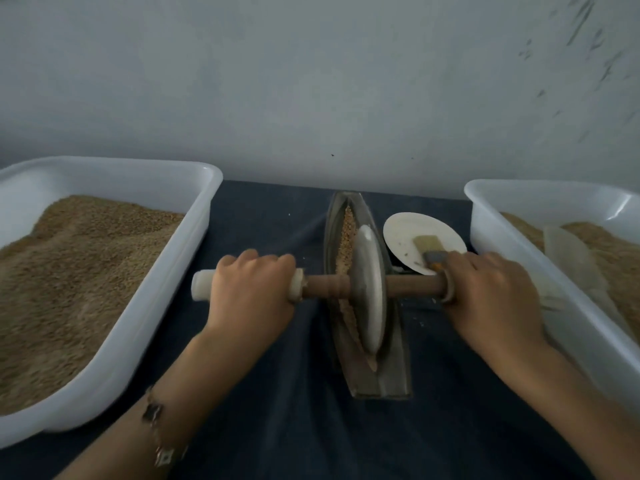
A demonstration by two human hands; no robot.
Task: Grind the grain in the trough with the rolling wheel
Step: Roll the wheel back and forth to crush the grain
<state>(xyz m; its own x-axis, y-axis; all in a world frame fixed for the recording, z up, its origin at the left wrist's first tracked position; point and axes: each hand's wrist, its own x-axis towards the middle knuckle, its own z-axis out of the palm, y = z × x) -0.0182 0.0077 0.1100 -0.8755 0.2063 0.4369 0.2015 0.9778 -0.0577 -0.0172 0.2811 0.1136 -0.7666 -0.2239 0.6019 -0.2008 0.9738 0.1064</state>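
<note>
A narrow boat-shaped metal trough lies lengthwise on the dark cloth in the middle. Tan grain fills its groove. A metal rolling wheel stands on edge in the groove, on a wooden axle that runs left to right. My left hand grips the axle's white left handle. My right hand grips the right end of the axle. Both hands are level with the wheel's centre.
A white tub heaped with grain stands on the left. Another white tub with grain and a pale scoop stands on the right. A white plate with a brush sits behind my right hand. A grey wall rises behind.
</note>
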